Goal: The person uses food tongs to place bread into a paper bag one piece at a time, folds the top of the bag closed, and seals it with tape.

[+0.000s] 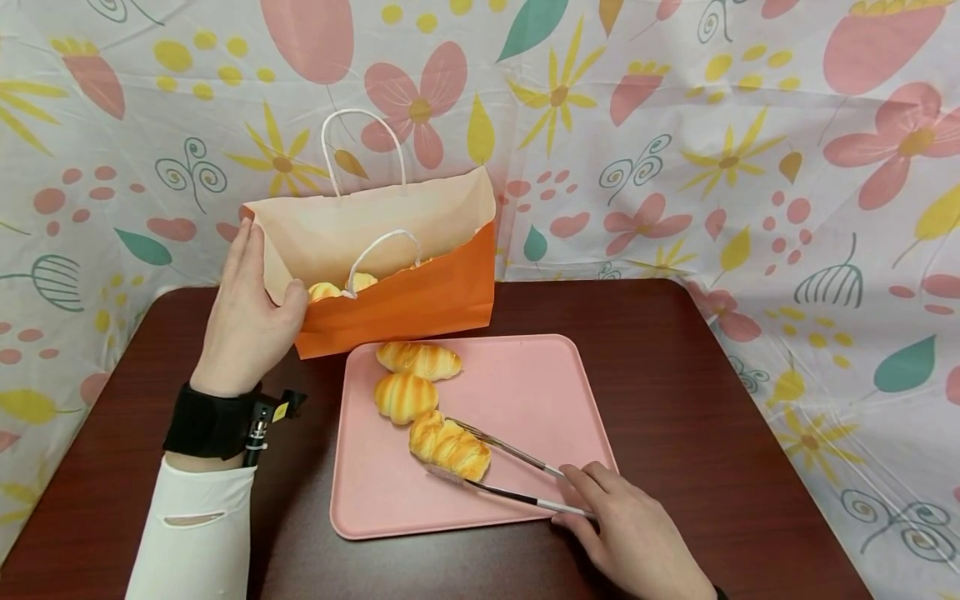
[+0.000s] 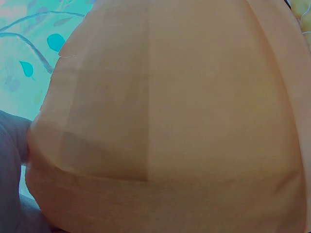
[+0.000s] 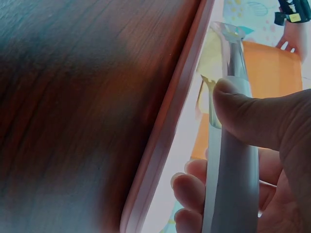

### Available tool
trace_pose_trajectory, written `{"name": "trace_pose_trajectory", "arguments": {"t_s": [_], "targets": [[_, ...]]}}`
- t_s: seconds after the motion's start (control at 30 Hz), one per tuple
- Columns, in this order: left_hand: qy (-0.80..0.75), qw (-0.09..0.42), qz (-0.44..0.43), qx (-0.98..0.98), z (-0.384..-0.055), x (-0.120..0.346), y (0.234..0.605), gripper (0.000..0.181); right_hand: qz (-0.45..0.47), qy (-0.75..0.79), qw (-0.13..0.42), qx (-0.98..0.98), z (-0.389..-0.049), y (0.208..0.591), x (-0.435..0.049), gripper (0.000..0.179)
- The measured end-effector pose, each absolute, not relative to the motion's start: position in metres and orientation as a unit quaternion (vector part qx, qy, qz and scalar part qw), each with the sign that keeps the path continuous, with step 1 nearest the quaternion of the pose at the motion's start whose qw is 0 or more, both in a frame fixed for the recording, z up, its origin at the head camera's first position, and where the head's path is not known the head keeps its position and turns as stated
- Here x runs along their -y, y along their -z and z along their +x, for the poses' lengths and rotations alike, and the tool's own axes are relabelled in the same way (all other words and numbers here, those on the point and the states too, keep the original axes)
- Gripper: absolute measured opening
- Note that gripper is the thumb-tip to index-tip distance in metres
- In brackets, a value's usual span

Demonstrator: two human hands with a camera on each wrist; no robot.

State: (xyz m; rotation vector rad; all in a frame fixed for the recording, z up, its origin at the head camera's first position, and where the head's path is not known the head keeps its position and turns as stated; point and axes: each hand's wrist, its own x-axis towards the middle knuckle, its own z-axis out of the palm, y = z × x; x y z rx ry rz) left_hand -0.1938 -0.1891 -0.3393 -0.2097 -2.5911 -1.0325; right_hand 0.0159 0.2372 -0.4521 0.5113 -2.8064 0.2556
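My right hand [image 1: 633,521] grips a pair of tongs [image 1: 517,450], with the thumb [image 3: 243,109] along one handle. The tongs' arms lie on either side of a twisted bread roll [image 1: 450,447], the nearest of three on a pink tray [image 1: 540,400]. Behind it are a ridged roll [image 1: 405,397] and a longer roll [image 1: 420,360]. With fingers extended, my left hand [image 1: 251,308] rests against the left side of an orange paper bag [image 1: 405,304], the thumb at its front edge. That side panel [image 2: 194,111] fills the left wrist view. More rolls [image 1: 326,292] show inside the bag.
The bag stands upright behind the tray, its white rope handles [image 1: 366,112] raised. Both are on a dark brown wooden table [image 1: 675,375]. A flower-patterned cloth [image 1: 637,125] hangs right behind the table and down its right side.
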Motion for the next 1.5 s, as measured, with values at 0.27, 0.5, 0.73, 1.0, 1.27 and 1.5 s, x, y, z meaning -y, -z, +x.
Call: {"name": "trace_pose_trajectory", "arguments": {"t_s": [0.27,0.5,0.73,1.0,1.27,1.5], "targets": [[0.364,0.169,-0.07,0.913,-0.193,0.189,0.339,0.08,0.177,-0.083,0.142,0.97,0.017,0.451,-0.238,0.053],[0.365,0.168,-0.069,0.913,-0.193,0.188,0.338,0.08,0.176,-0.077,0.143,0.971,0.018,0.449,-0.24,0.054],[0.365,0.172,-0.072,0.912,-0.194,0.188,0.339,0.08,0.178,-0.073,0.15,0.97,0.02,0.445,-0.242,0.055],[0.366,0.171,-0.069,0.912,-0.194,0.188,0.339,0.08,0.172,-0.08,0.16,0.969,0.021,0.441,-0.246,0.057],[0.365,0.168,-0.067,0.913,-0.193,0.189,0.339,0.08,0.174,-0.081,0.172,0.966,0.018,0.433,-0.249,0.057],[0.365,0.17,-0.071,0.912,-0.193,0.189,0.339,0.08,0.175,-0.079,0.184,0.964,0.015,0.425,-0.253,0.056]]}}
